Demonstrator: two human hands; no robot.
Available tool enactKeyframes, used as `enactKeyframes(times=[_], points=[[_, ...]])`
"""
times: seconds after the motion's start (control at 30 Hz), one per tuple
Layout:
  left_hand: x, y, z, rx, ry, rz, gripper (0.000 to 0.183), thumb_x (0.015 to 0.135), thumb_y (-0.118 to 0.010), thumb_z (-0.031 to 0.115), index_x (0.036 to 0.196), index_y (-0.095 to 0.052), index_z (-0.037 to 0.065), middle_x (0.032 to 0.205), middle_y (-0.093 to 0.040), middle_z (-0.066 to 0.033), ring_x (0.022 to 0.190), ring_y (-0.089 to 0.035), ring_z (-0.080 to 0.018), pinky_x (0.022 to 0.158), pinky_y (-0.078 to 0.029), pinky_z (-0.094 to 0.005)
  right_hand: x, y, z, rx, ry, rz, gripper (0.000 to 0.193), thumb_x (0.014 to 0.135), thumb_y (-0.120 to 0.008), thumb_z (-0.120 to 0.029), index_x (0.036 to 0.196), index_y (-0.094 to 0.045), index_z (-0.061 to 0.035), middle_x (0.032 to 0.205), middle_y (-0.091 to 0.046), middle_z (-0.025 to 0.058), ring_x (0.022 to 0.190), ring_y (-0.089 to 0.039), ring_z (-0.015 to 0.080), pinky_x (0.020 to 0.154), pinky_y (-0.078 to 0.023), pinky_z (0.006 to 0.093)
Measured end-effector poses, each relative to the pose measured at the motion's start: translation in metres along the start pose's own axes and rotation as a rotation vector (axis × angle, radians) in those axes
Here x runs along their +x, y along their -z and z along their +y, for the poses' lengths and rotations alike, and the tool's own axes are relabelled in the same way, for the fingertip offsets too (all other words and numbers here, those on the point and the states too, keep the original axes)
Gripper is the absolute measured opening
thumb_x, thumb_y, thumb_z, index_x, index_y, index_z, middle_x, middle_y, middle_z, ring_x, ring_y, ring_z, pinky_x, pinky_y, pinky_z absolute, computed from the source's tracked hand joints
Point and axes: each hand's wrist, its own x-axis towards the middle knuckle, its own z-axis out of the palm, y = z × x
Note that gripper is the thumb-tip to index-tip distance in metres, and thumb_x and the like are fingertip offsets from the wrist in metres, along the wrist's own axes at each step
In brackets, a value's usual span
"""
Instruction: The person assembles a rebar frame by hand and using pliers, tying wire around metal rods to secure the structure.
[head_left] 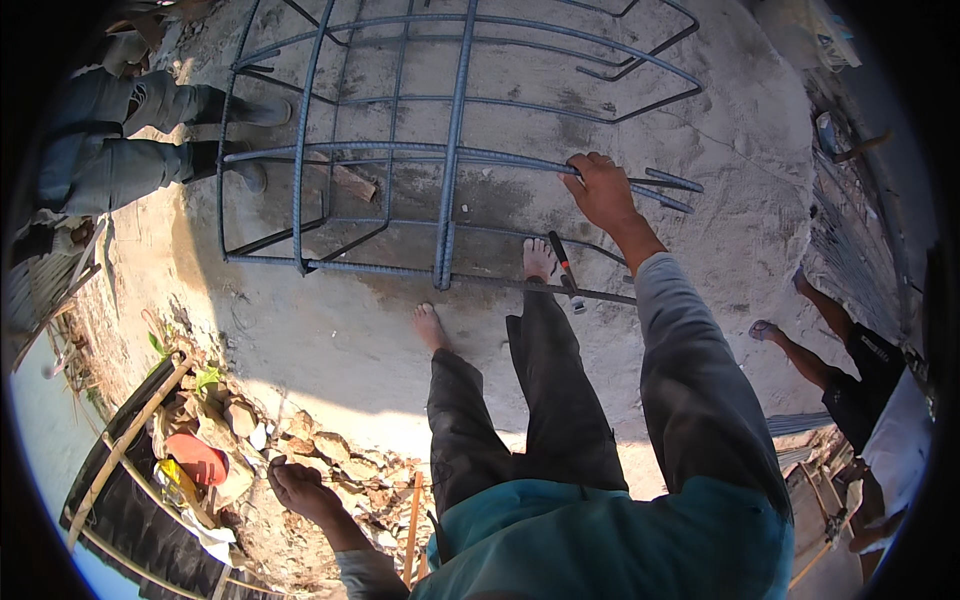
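Observation:
A cage of steel reinforcing bars (458, 110), tied into rectangular frames, stretches over the concrete floor in front of me. My right hand (603, 192) is closed around one of its long bars, close to that bar's right end. Low at the left, away from the cage, my left hand (303, 490) is curled closed; whatever its fingers may hold is too small to make out. A tool with a black and orange handle (562, 262) and a metal head, like a hammer, rests beside my right bare foot (539, 259), at the cage's near side.
At the left stands a person in grey trousers (150, 150), close to the cage's end. Another person in black shorts (868, 365) is at the right. Broken stones (330, 447) and a red rounded object (197, 459) lie at lower left, near bamboo poles (130, 440). A wood scrap (352, 182) lies under the cage.

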Motion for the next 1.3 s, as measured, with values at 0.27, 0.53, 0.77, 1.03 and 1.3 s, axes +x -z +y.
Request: enactKeyframes(times=[0.27,0.53,0.77,1.03,1.3], points=[[-0.014,-0.038,0.045,-0.263,0.029,-0.079,0.014,0.101,-0.045,0.016,0.105,-0.054,0.006,0.059,-0.034,0.0048,0.046,-0.024,-0.0034,0.039,-0.023,-0.0193,0.017,0.002,0.030,-0.062,0.003,-0.074,0.041,0.089,-0.064,-0.030,0.123,-0.058,-0.0080,0.118,-0.061,0.0153,0.113,-0.055,0.0344,0.099,-0.037,0.0503],[-0.041,-0.062,0.068,-0.485,0.197,-0.387,0.010,0.101,-0.046,0.015,0.099,-0.050,0.007,0.062,-0.033,0.0045,0.049,-0.024,-0.0037,0.043,-0.024,-0.0207,0.022,0.044,-0.007,-0.142,-0.057,-0.055,0.054,0.092,-0.063,-0.031,0.136,-0.048,-0.0037,0.134,-0.053,0.0218,0.123,-0.052,0.0364,0.099,-0.043,0.0473],[-0.052,-0.075,0.080,-0.866,0.449,-0.576,0.008,0.099,-0.045,0.014,0.096,-0.049,0.009,0.066,-0.039,0.0017,0.054,-0.036,-0.0089,0.052,-0.037,-0.0272,-0.139,0.091,-0.286,1.066,0.106,-0.446,0.042,0.099,-0.053,-0.022,0.132,-0.050,0.0039,0.112,-0.063,0.0205,0.103,-0.063,0.0252,0.089,-0.049,0.0351],[-0.023,-0.022,0.107,-0.859,0.318,-0.746,0.012,0.100,-0.044,0.014,0.099,-0.052,0.005,0.066,-0.043,0.0006,0.053,-0.041,-0.0101,0.052,-0.043,-0.0305,-0.225,0.109,-0.424,0.946,-0.019,-0.300,0.024,0.099,-0.048,-0.014,0.110,-0.062,0.0019,0.077,-0.059,0.0102,0.068,-0.054,0.0140,0.066,-0.046,0.0312],[-0.020,0.011,0.150,-0.757,-0.159,-0.843,0.016,0.100,-0.045,0.013,0.097,-0.055,0.000,0.067,-0.048,-0.0019,0.053,-0.045,-0.0099,0.053,-0.045,-0.0276,-0.242,0.138,-0.461,0.943,-0.069,-0.280,0.025,0.100,-0.047,-0.019,0.106,-0.062,0.0005,0.078,-0.060,0.0096,0.072,-0.054,0.0134,0.068,-0.045,0.0312]])
